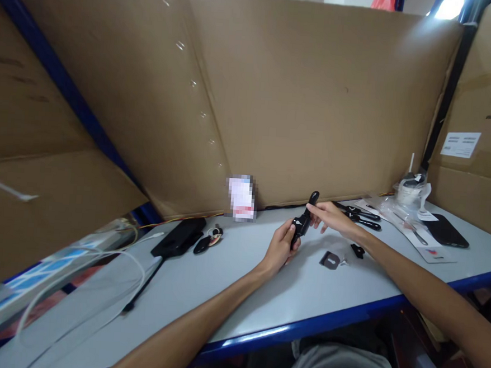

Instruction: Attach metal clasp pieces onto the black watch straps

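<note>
Holding one black handheld piece (300, 227) is the left hand (281, 247), its fingers curling closely around the lower body. Right hand (330, 217): its fingertips are touching the piece near the upper end; whether they are pinching it, cannot tell.

Location: the piece is tilting over the pale grey table (230, 284), its top leaning to the right.

Finish: glossy black throughout, the surface catching light; small whitish spots are showing on the broad middle, too small to tell as marking or reflection.

Form: a blocky middle is giving way to a slimmer upper part, which is ending in a rounded tip. Fingers are partly covering the lower end.

Adjacent items: a dark square plate (331, 260) with a slot is lying to the right of the left hand; small silvery pieces (344, 261) are lying just beside it. A small black part (357, 251) is lying further right. Several black-handled items (363, 217) are lying together beyond the right wrist.
</note>
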The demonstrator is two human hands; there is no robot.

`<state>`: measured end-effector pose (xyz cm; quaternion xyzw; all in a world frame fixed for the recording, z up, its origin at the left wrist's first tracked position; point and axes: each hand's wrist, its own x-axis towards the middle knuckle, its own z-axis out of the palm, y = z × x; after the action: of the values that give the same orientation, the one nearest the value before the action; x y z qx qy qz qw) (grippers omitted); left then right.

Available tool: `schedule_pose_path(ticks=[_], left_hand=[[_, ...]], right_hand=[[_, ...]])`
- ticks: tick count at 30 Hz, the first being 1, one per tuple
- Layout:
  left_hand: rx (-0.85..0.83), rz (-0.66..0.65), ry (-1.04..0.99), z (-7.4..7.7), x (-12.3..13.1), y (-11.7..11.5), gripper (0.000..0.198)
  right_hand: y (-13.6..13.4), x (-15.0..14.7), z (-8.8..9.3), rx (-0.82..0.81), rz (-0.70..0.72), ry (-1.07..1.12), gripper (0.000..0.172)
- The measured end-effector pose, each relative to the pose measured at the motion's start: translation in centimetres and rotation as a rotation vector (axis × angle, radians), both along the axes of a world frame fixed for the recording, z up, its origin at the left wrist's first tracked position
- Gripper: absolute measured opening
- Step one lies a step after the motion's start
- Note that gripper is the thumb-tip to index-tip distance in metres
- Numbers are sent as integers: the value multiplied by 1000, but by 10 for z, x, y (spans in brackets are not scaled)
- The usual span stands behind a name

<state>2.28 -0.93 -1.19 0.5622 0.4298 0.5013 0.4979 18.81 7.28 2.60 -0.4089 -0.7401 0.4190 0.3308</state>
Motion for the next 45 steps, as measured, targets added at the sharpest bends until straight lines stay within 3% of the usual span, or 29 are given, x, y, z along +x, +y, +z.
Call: schedule_pose_path(ticks=[4, 12, 17, 25, 32, 41, 45], left_hand=[[49, -14, 27, -4, 0, 1, 47], [-43, -80, -5, -4, -1, 3, 45], [-165, -172, -10, -1, -4, 4, 55], [-177, -149, -123, 0, -2, 0, 49], [-181, -110, -112, -3, 0, 0, 39], [-179, -70, -40, -1, 2, 0, 35], [-176, -74, -43, -3, 2, 1, 34]], right_hand=[[-11, -14, -6, -184, 35, 231, 32], [-15, -17, -6, -202, 0, 398, 30], [-12, -15, -9, -171, 42, 398, 33], [-17, -15, -7, -166, 90, 410, 27], [-14, -15, -9, -193, -9, 349, 18], [-20, -19, -11, -177, -27, 183, 48], [-23, -20, -10, -187, -27, 153, 51]])
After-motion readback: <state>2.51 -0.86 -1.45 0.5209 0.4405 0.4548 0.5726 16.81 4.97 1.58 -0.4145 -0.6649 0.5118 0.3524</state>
